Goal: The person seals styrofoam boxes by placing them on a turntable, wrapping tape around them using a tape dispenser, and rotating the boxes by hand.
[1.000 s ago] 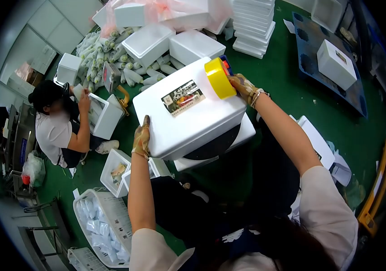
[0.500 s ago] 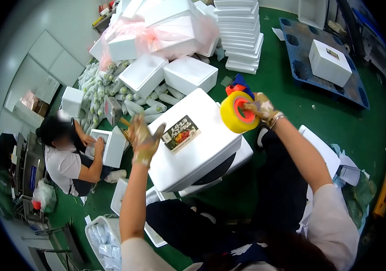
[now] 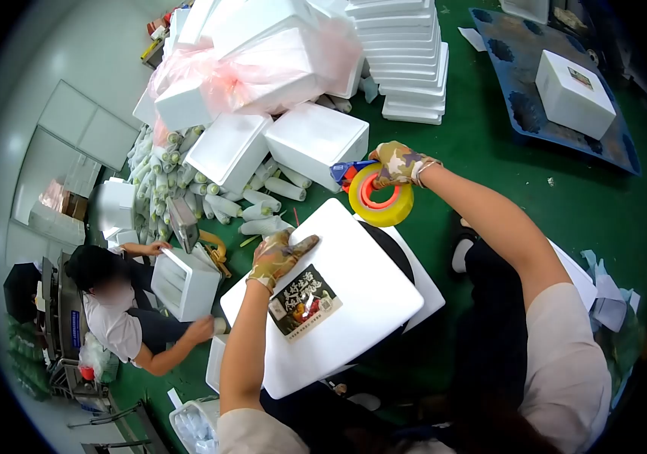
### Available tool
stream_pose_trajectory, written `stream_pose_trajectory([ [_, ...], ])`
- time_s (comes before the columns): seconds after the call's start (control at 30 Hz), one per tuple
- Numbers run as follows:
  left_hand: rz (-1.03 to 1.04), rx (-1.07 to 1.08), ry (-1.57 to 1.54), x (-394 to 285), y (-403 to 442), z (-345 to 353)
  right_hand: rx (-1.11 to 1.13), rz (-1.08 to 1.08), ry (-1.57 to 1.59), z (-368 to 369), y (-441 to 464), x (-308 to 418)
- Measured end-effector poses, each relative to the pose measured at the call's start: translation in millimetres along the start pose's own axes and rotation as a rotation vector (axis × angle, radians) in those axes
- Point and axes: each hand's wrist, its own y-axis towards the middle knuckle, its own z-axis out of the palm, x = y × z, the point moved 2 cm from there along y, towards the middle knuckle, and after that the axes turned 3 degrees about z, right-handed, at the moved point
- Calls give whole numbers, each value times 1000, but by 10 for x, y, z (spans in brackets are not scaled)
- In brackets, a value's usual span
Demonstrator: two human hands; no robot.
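Note:
A white foam box [image 3: 361, 295] with a dark printed label [image 3: 305, 303] sits in front of me, turned at an angle on a dark round support [image 3: 388, 246]. My left hand [image 3: 278, 257], in a camouflage glove, lies on the box top near its far left edge, thumb and fingers apart. Gloved the same way, my right hand [image 3: 401, 163] grips a tape dispenser [image 3: 347, 174] with a blue and red head and a big yellow roll of tape [image 3: 395, 210]. The dispenser is above the far side of the box.
On the left a co-worker [image 3: 119, 303] handles an open foam box [image 3: 185, 284]. Long wrapped vegetables [image 3: 164, 178] lie heaped ahead, beside foam boxes [image 3: 316, 136] and stacked lids [image 3: 406, 60]. A blue pallet [image 3: 520, 113] at far right carries another labelled box [image 3: 575, 94].
The box has turned on its support. My left hand has come down onto its top. My right hand has moved left with the tape dispenser. The co-worker's box has tipped toward me.

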Motion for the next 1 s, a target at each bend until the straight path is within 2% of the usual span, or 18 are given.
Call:
stream_pose_trajectory([
  [0.07,-4,-4,9,23,19,-2,37,-85,-21,52,107,16],
  [0.17,14,-9,15,16,16,12,120,-84,-105,-32,68,132],
  [0.2,16,-34,-4,-10,-12,-4,125,-185,-148,-38,58,145],
  [0.3,6,-51,-9,10,-7,18,217,-146,-172,-48,45,151],
  [0.33,-5,-48,4,47,10,37,217,-204,-224,-77,36,182],
  [0.47,-109,2,50,77,25,1,305,-196,-56,46,121,59],
  [0.6,-118,-108,12,82,11,53,281,-74,-34,-50,-204,129],
  [0.67,-143,-71,38,28,18,21,269,-18,19,-104,-524,74],
  [0.7,-154,-43,74,20,22,5,185,-80,-72,-135,-715,-81],
  [0.73,-155,-101,43,120,49,60,96,-132,-167,-163,-907,-238],
  [0.77,-183,-150,12,126,-18,54,86,-88,-244,-209,-1154,-328],
  [0.8,-229,-174,-33,174,-49,75,82,-30,-207,-251,-1443,-378],
  [0.83,-276,-200,-78,224,-82,89,-7,-92,-229,-222,-1651,-565],
  [0.87,-294,-250,-88,248,-166,83,47,34,-134,-232,-1874,-620],
  [0.9,-308,-297,-97,385,-97,159,-35,-23,-62,-205,-2088,-715],
  [0.97,-385,-339,-126,408,-192,175,-32,24,-109,-183,-2417,-513],
  [1.0,-397,-350,-141,362,-278,168,-112,-33,-226,-99,-2511,-475],
])
